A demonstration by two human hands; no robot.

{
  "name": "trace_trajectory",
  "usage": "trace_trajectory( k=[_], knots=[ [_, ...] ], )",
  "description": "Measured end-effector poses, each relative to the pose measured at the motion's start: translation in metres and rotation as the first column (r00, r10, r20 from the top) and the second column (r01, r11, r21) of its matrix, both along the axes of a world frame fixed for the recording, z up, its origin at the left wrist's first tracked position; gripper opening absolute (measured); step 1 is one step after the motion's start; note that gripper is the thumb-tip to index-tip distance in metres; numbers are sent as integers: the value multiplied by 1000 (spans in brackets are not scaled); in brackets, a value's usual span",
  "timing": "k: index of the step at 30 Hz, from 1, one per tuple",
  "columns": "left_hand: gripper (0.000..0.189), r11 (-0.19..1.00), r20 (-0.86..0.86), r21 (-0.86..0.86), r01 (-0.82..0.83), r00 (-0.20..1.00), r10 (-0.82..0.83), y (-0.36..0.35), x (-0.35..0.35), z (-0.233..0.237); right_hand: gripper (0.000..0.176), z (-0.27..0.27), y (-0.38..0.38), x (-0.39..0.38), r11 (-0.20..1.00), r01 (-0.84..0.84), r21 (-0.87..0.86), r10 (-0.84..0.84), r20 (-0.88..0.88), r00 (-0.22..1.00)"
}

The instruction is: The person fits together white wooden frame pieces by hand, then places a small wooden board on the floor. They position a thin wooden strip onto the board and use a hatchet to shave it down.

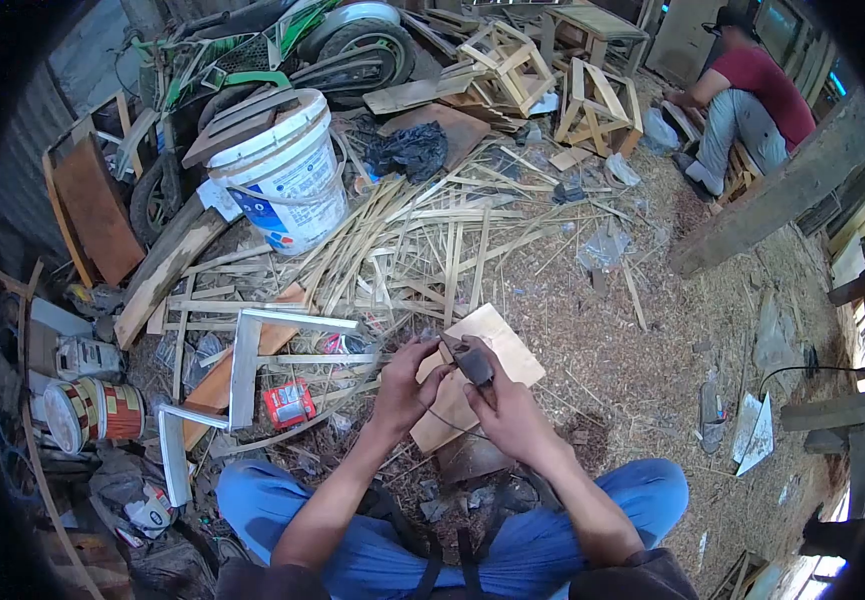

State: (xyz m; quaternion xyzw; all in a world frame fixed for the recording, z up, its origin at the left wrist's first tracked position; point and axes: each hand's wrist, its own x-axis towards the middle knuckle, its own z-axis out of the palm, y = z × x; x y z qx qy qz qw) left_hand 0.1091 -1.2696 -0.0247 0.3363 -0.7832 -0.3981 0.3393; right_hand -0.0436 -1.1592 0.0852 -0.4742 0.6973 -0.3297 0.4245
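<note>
Over a pale wooden board (515, 352) on the ground, my two hands meet in front of my knees. My right hand (515, 415) is closed round a small dark grey block (475, 366), its thumb along the near side. My left hand (406, 385) is pinched at a thin brown piece (446, 352) just left of the block; its fingers cover most of that piece, and I cannot tell what it is. A thin dark cord (458, 425) curves below the hands over the board. A brown flat piece (473, 460) lies between my legs.
A white wooden frame (245, 370) and a red packet (290, 404) lie at left. Beyond are scattered wood strips (433, 235), a white bucket (288, 190), a motorcycle (353, 50) and wooden stools (598, 110). A person (758, 100) crouches at far right, behind a slanting post (783, 190).
</note>
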Motion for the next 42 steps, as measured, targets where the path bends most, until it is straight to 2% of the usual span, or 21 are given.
trace_trajectory(
  k=[5, 7, 8, 10, 11, 13, 14, 16, 17, 19, 20, 22, 25, 29, 31, 32, 34, 36, 38, 40, 42],
  knots=[
    [40, 999, -16, -33, 8, 1000, -8, -1, 1, 2, 64, -18, 5, 7, 986, 40, -160, -45, -30, 999],
    [40, 996, -36, 88, 8, 999, -5, -1, 2, 2, 63, -17, 6, 11, 997, 25, -70, -29, -64, 998],
    [40, 996, -35, 86, 9, 999, -6, -1, 4, 3, 63, -16, 4, 13, 997, 26, -73, -31, -63, 998],
    [40, 986, -73, 163, -20, 997, 33, -1, 6, 5, 64, -14, 0, 16, 995, -3, 100, 9, -64, 998],
    [40, 987, -73, 158, -19, 997, 30, -3, 7, 3, 64, -15, 0, 16, 995, -1, 95, 7, -63, 998],
    [41, 993, -86, 118, -4, 996, 14, -6, 9, 3, 67, -20, -1, 15, 998, -19, -58, 17, -24, 1000],
    [41, 993, -91, 115, -5, 996, 16, -6, 11, 3, 67, -22, 1, 12, 998, -21, -61, 19, -30, 999],
    [42, 984, 4, -166, 61, 998, -61, -3, 14, 6, 65, -24, 5, 8, 992, -5, -125, 4, -10, 1000],
    [42, 985, 3, -165, 59, 998, -59, -1, 14, 8, 65, -20, 7, 7, 992, -8, -124, 7, -11, 1000],
    [44, 977, -15, -183, 113, 993, -118, 2, 12, 10, 63, -3, 9, 6, 989, 31, -145, -10, 143, 990],
    [44, 977, -16, -181, 112, 993, -117, 2, 11, 14, 63, 6, 8, 7, 989, 30, -142, -9, 143, 990],
    [46, 983, -50, -150, 105, 992, -114, 3, 11, 23, 61, 17, 8, 7, 998, 51, -36, -43, 185, 982],
    [47, 995, -45, -96, 31, 998, -36, 8, 7, 7, 61, -8, 1, -1, 996, 81, 23, -85, 292, 953],
    [47, 980, -8, -153, 124, 992, -126, -2, 4, 16, 60, 3, 1, -2, 997, 63, 40, -70, 208, 976],
    [45, 977, -14, -189, 99, 995, -104, 1, 3, 23, 61, 6, 4, -2, 987, 42, -158, -25, 111, 994],
    [45, 978, -8, -180, 102, 994, -105, 3, 3, 14, 61, -2, 4, -3, 988, 45, -150, -27, 117, 993],
    [46, 969, 57, -210, 129, 991, -120, 6, 3, -6, 62, -20, -2, -7, 992, 89, 87, -110, 279, 954],
    [48, 984, -7, -155, 84, 996, -86, 3, -1, -4, 62, -17, 0, -6, 994, 92, 60, -104, 259, 960],
    [49, 931, 52, -313, 187, 982, -180, 1, -2, 10, 62, -6, 3, -8, 995, 92, 45, -100, 236, 966],
    [48, 934, 27, -310, 176, 984, -176, -1, -4, 16, 63, 11, 4, -8, 998, 64, 13, -65, 183, 981],
    [48, 942, 16, -290, 168, 985, -171, 6, 0, 13, 63, -11, -1, -13, 994, 71, 80, -85, 184, 979]
  ],
)
